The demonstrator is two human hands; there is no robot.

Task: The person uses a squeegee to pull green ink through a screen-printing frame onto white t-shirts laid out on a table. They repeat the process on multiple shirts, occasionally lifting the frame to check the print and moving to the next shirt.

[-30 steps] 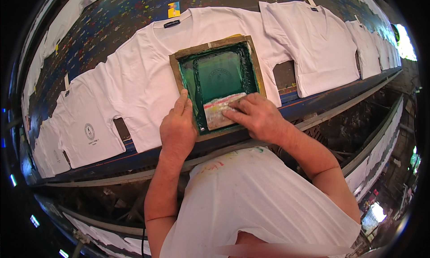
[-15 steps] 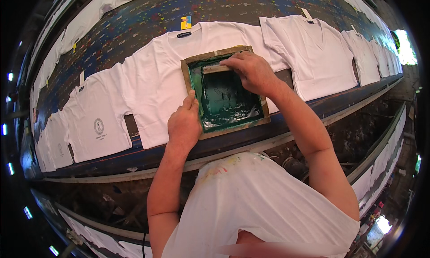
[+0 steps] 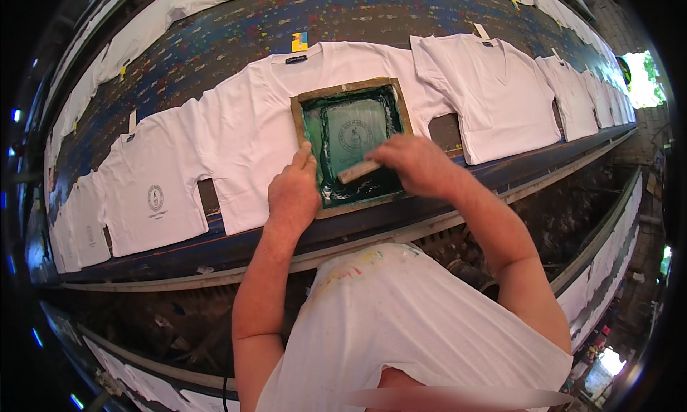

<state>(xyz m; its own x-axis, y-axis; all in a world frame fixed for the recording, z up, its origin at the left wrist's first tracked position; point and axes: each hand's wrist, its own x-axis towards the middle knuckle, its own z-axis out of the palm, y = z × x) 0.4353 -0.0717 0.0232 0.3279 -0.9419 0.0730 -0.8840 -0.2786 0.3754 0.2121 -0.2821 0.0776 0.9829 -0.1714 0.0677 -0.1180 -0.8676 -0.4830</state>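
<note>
A wooden-framed printing screen (image 3: 308, 99) with a green mesh lies on the lower part of a white T-shirt (image 3: 247, 125). Its mesh carries a round emblem, and dark wet ink shows around the sides and near end. My left hand (image 3: 295, 186) grips the left side of the frame. In my right hand (image 3: 415, 163) is a squeegee (image 3: 360, 171) with a pale wooden handle, slanted across the near half of the mesh. That hand is slightly blurred, and the squeegee's lower edge is hidden.
To the left, a folded white T-shirt (image 3: 157, 204) bears a dark round print. Another white T-shirt (image 3: 501, 100) on the right shows no print. They lie in a row along a long, ink-speckled table (image 3: 372, 18), its near edge rail (image 3: 215, 274) in front of me.
My right hand has drawn the squeegee from the far end of the screen toward me, uncovering the emblem on the mesh. My left hand stays on the frame.
</note>
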